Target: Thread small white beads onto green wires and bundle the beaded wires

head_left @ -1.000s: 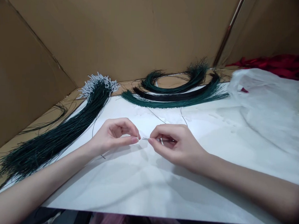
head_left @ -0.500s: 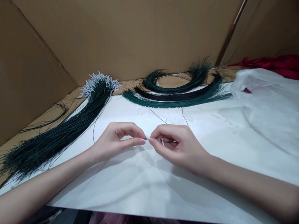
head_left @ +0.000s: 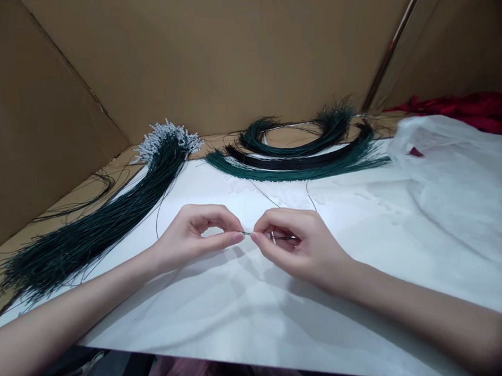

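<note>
My left hand [head_left: 199,233] and my right hand [head_left: 296,244] meet at the middle of a white sheet [head_left: 268,319]. Both pinch with thumb and forefinger. A thin dark wire [head_left: 247,234] spans the small gap between their fingertips and runs on through my right hand's fingers. What the left fingertips hold besides the wire end is too small to make out. Two loose wire strands [head_left: 264,195] trail from behind my right hand toward the back.
A long bundle of dark green wires with white beaded tips [head_left: 104,224] lies at the left. Curved green and black wire bundles [head_left: 299,157] lie at the back. A crumpled white plastic bag [head_left: 459,178] sits right, red cloth [head_left: 472,108] behind it. Cardboard walls [head_left: 208,55] enclose the area.
My left hand moved right until its fingertips met the wire end sticking out of my right hand. Over the last half second almost nothing has shifted.
</note>
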Tool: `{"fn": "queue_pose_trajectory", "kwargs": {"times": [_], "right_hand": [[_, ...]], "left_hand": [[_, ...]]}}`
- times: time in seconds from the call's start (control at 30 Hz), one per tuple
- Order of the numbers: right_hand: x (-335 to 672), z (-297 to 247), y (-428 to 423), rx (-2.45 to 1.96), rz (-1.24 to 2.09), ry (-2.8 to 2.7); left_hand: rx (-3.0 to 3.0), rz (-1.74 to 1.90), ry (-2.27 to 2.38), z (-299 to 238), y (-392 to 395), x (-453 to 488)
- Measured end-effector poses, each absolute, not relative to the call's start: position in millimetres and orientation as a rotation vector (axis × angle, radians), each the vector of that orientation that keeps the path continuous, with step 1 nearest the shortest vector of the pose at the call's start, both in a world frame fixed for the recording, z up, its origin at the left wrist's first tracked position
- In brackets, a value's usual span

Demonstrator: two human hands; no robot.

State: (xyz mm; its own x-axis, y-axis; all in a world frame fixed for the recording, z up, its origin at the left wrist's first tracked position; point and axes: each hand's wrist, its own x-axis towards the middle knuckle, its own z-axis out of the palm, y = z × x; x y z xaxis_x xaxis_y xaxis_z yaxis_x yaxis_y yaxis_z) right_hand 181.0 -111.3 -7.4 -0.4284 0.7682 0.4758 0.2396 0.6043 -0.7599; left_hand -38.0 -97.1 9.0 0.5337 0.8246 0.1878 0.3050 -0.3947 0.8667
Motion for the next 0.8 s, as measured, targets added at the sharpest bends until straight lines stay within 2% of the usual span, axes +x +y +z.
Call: {"fn": "queue_pose_trajectory", "kwargs": {"times": [0.8], "right_hand": [[181.8, -4.2, -114.1, -0.767, 0.877, -1.953]], "left_hand": [[1.766, 0.982, 0.724, 3.0, -93.5, -40.4]]}}
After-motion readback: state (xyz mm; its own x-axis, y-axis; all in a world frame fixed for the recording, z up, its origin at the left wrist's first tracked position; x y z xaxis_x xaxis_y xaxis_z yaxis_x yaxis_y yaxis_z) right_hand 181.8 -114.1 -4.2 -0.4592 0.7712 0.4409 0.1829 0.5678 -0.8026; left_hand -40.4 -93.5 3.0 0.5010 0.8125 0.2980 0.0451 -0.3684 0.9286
